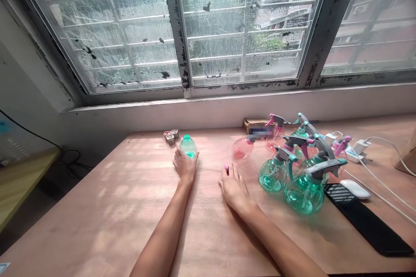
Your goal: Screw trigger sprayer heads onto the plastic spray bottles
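The left hand (184,166) curls round an open-necked green bottle (187,143), left of frame centre. Below centre, the right hand (234,188) extends palm-down, fingers loosely spread, beside a small pink piece (226,167).

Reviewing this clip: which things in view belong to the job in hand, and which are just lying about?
Part of the job, apparently: open green bottle, in the left hand; small pink piece by the right hand; probably the spray bottles.

Just lying about, seemingly: white mouse, flat black item, white chargers, brown box, small blocks.
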The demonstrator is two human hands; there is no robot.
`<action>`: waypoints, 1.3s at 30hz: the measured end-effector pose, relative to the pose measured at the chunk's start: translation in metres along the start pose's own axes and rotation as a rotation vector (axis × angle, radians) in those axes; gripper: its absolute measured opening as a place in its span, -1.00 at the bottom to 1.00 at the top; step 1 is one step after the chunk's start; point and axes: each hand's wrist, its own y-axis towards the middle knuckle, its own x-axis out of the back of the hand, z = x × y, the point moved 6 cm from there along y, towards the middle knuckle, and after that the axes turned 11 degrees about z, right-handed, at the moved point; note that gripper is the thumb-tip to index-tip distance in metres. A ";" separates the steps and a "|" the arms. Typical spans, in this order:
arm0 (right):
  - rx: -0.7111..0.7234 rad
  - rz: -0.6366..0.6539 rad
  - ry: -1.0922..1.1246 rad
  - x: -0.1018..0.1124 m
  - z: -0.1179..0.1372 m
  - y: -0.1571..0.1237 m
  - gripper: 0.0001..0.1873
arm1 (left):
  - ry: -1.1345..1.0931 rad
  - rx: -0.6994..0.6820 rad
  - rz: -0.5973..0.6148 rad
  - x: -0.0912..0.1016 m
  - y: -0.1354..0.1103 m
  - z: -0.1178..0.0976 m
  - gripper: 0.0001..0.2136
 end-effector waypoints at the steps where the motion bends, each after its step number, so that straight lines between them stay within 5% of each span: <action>1: 0.034 -0.009 0.005 -0.001 0.002 0.002 -0.47 | 0.019 -0.064 0.022 0.000 -0.001 -0.006 -0.49; 7: 0.238 -0.106 0.087 0.006 0.002 0.032 -0.66 | 0.102 -0.408 0.108 -0.001 0.001 -0.023 -0.46; 14: 0.289 -0.177 0.200 0.006 0.002 0.064 -0.76 | 0.103 -0.423 0.041 0.004 0.028 0.001 -0.45; 31: 0.178 -0.240 0.462 -0.003 -0.025 0.077 -0.84 | -0.003 -0.230 -0.048 0.015 0.029 0.017 -0.41; 39: 0.226 -0.311 0.745 0.009 -0.027 0.070 -0.73 | -0.041 -0.362 0.038 0.008 0.031 0.009 -0.49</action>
